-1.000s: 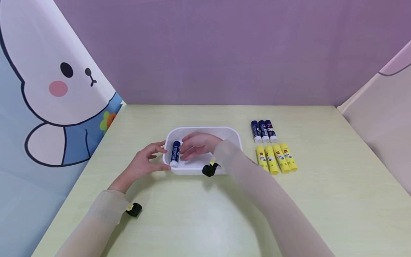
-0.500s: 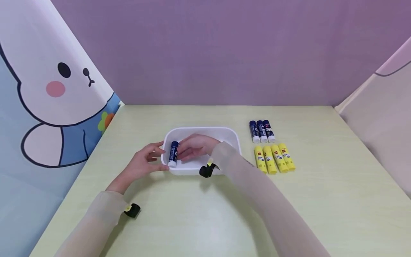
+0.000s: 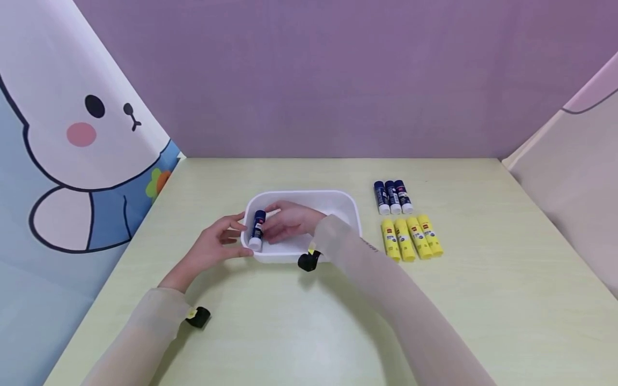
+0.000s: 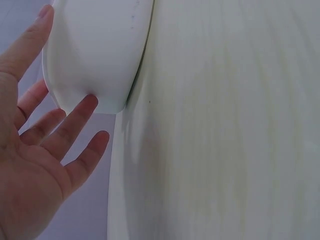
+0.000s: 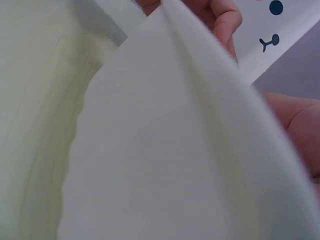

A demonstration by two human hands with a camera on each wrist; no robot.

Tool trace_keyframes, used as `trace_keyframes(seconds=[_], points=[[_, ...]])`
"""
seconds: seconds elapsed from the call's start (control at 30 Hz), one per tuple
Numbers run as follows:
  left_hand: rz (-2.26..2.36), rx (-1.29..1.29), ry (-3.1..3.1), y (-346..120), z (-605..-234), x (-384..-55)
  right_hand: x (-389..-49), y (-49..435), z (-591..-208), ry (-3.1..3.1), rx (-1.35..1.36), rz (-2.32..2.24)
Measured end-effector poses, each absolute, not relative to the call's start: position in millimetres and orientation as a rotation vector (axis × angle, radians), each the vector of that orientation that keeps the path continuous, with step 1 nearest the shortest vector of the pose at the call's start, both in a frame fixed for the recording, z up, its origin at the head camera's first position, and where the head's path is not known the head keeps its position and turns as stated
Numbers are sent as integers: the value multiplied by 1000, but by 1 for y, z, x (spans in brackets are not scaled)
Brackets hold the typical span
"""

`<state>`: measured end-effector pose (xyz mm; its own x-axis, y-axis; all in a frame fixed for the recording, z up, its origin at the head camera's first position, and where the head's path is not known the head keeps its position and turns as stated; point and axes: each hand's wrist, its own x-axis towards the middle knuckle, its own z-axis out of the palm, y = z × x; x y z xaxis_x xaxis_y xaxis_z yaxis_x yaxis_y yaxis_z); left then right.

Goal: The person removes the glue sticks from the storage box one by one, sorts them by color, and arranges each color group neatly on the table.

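A white plastic bin (image 3: 333,199) stands on the table with a navy glue stick (image 3: 258,228) inside, lying along its left end wall. My left hand (image 3: 216,241) spans the bin's left end, fingertips at the rim and outer wall. In the left wrist view, that hand's fingers (image 4: 75,122) are spread and fairly straight against the bin's end. My right hand (image 3: 289,221) reaches down into the bin, its fingertips against the right side of the glue stick. A pale sleeve (image 5: 145,145) hides most of this hand in the right wrist view.
To the right of the bin, three navy glue sticks (image 3: 393,197) lie side by side. A row of several yellow glue sticks (image 3: 405,239) lies just in front of them. A purple backdrop (image 3: 338,80) stands behind the table (image 3: 289,321).
My right fingers have moved left from beside the navy glue stick to touch it. The stick has rolled slightly, now showing its red mark. My left hand stays at the bin's end.
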<state>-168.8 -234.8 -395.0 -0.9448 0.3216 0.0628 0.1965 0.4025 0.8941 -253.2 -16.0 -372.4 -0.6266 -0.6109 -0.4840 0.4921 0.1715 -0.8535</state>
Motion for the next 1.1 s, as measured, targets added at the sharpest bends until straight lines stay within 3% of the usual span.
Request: trace_keyframes(seconds=[1.1], points=[[1579,510,2528,-236,-397,-170,-250,-26,-378,1600,-203,-1678]])
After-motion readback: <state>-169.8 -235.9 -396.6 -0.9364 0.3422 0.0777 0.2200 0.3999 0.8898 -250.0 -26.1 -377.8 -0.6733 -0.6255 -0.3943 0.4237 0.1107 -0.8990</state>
